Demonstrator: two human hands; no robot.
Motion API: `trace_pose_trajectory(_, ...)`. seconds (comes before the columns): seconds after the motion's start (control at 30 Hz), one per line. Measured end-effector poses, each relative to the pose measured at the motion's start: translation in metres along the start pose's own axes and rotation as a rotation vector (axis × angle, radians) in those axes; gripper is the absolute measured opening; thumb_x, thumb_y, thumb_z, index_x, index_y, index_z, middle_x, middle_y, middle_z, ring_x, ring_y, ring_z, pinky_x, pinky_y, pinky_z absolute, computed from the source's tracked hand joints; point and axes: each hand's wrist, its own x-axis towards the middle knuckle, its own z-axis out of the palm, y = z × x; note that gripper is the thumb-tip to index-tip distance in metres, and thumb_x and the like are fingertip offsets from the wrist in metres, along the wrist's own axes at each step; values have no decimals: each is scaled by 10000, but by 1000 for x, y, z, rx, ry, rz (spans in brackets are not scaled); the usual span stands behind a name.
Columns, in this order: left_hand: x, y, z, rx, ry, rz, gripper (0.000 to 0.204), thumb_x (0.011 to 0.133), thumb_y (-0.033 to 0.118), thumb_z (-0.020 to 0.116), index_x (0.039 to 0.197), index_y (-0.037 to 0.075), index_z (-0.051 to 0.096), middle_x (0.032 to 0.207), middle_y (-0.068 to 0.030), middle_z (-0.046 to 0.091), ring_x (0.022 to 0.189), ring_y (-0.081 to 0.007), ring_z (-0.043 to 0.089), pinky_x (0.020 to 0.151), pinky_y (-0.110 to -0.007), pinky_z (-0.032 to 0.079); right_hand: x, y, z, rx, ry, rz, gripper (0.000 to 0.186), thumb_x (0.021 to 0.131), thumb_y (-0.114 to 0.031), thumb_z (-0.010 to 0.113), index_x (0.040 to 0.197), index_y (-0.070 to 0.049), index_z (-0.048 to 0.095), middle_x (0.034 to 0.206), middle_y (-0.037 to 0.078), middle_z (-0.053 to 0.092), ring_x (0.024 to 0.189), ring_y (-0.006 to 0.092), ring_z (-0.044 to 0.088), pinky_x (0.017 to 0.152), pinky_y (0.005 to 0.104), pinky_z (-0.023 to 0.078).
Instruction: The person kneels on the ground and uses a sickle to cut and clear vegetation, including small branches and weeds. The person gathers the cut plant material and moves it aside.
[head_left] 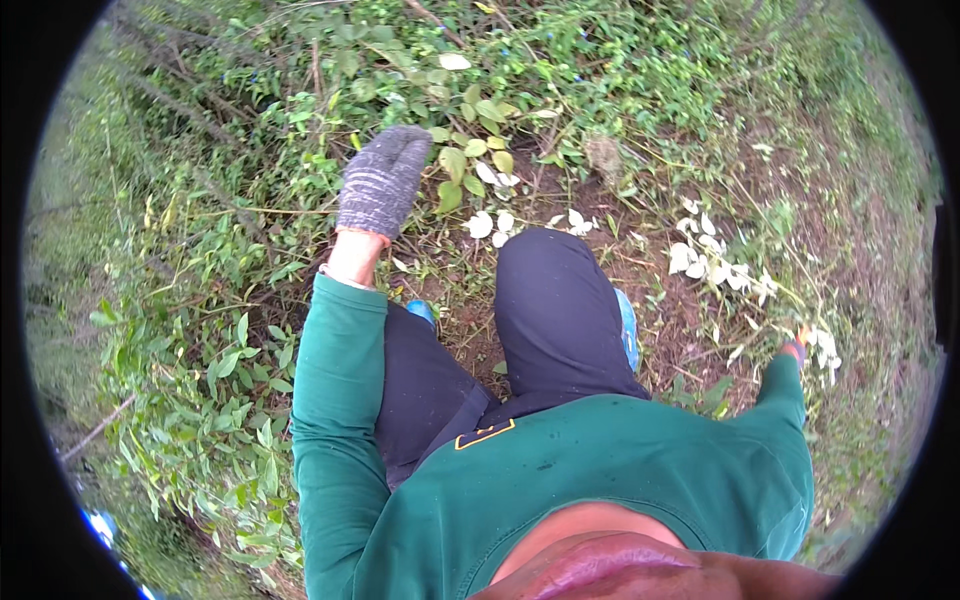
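My left hand (pixel 385 180), in a grey knitted glove with an orange cuff, is over the low plants ahead of me. Its fingers are bent together, and whatever they hold is hidden. A thin stem (pixel 265 211) runs up to the glove from the left, and a yellow-green leafy plant (pixel 455 165) grows just to its right. Far out to the right, my right hand (pixel 801 337) shows only as a small bit of orange and dark cuff beyond the green sleeve. Its fingers cannot be made out. Pale leaves (pixel 824 350) touch or lie beside it.
White-looking leaves (pixel 715 258) trail over brown soil (pixel 625 235) ahead and right. Dense green weeds (pixel 640 85) stand at the far side, and leafy shrubs (pixel 225 370) at the left. My bent knee (pixel 555 300) and blue shoes (pixel 627 330) are between my arms.
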Motion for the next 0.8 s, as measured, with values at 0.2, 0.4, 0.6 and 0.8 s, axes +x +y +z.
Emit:
trace_pose_trajectory(0.2,2,2,10,133,-84,77,328,891,332,535,1048,66,645,1040,-161,643,961,-351,602,842,-423,470,-16,-6,-7,608,313,95,521,830,-477,579,1072,-15,578,967,200,644,858,360,625,766,437,466)
trace_pose_trajectory(0.4,4,-10,-4,-58,61,-255,341,859,319,585,1038,36,653,1062,-152,651,1008,-327,604,875,-383,466,-158,-304,-98,643,-127,-837,442,851,-428,570,1055,-36,555,850,196,627,774,365,615,709,450,469)
trace_pose_trajectory(0.6,-3,-9,-16,-8,53,-385,247,848,257,594,1001,75,659,928,-143,676,848,-270,660,769,-359,501,-214,-485,-61,761,-847,-853,309,856,-329,602,918,-28,566,626,80,560,505,183,541,467,356,437)
trace_pose_trajectory(0.8,-30,-24,-46,383,-167,-438,259,826,269,579,1006,96,652,959,-159,648,886,-338,621,792,-418,486,-279,-492,-117,820,-1444,-769,243,891,-303,596,808,-75,578,598,9,527,454,141,473,424,293,386)
